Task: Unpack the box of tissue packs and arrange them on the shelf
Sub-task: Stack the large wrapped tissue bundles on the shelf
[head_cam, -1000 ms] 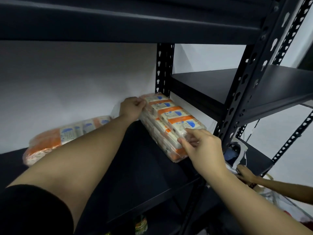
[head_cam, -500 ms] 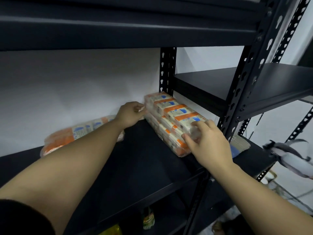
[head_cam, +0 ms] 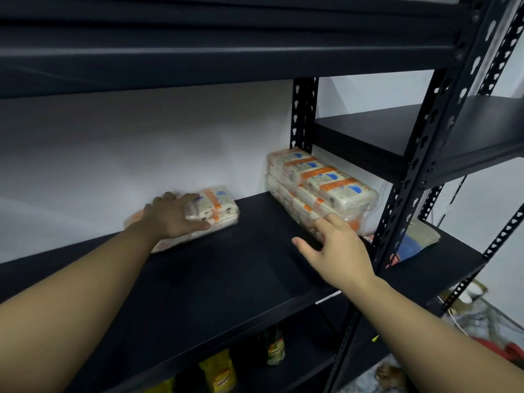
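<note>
Leaving the right-hand tissue stack [head_cam: 320, 191] on the black shelf [head_cam: 226, 279], the left hand [head_cam: 173, 215] now rests spread on the left tissue bundle [head_cam: 209, 214], while the right hand [head_cam: 337, 248], fingers loose, touches the stack's front.

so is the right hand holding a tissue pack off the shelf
No, the right hand is open, fingertips only touching the stacked tissue packs resting on the shelf.

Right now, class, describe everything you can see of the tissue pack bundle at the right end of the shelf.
The right tissue bundle is a clear plastic wrap around white packs with orange bands and blue marks, stacked in two layers. It lies flat on the black shelf, running from the rear upright post toward the front. The right hand, fingers straight, touches its near end. The left hand is elsewhere, on another bundle.
</note>
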The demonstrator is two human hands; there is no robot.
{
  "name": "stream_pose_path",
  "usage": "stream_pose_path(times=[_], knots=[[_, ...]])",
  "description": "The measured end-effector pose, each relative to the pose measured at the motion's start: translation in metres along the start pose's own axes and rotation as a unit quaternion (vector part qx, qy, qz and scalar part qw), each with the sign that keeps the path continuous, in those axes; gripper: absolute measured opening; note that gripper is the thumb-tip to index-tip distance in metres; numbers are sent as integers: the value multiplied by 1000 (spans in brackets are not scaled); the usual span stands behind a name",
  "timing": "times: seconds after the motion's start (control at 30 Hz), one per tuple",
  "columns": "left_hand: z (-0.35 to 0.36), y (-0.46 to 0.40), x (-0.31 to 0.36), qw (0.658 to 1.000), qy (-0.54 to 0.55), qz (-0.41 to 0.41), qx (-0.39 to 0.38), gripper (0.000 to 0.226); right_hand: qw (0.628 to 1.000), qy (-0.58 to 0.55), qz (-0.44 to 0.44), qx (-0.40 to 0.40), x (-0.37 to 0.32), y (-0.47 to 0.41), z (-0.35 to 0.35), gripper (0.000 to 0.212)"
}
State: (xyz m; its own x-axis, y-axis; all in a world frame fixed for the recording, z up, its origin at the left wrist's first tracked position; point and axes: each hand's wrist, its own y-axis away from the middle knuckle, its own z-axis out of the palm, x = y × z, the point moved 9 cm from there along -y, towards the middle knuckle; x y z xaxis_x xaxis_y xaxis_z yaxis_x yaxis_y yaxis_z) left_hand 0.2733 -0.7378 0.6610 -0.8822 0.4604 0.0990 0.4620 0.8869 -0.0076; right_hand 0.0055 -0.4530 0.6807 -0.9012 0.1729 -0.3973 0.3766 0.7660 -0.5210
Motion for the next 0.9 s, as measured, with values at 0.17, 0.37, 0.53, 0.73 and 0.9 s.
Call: stream_pose_path(times=[0.17,0.37,0.53,0.73,0.9], knots=[[-1,9,12,997,46,64,18,101,999,-24,6,-46,-6,2,18,47],[3,37,75,981,67,184,4,104,994,-80,0,-80,-6,-1,32,59],[6,58,113,959,76,274,11,106,975,-152,4,-162,-4,1,54,100],[5,68,80,967,152,204,6,102,949,-225,24,-219,-6,7,74,115],[12,89,17,964,240,70,95,103,948,-240,28,-206,-3,3,80,108]])
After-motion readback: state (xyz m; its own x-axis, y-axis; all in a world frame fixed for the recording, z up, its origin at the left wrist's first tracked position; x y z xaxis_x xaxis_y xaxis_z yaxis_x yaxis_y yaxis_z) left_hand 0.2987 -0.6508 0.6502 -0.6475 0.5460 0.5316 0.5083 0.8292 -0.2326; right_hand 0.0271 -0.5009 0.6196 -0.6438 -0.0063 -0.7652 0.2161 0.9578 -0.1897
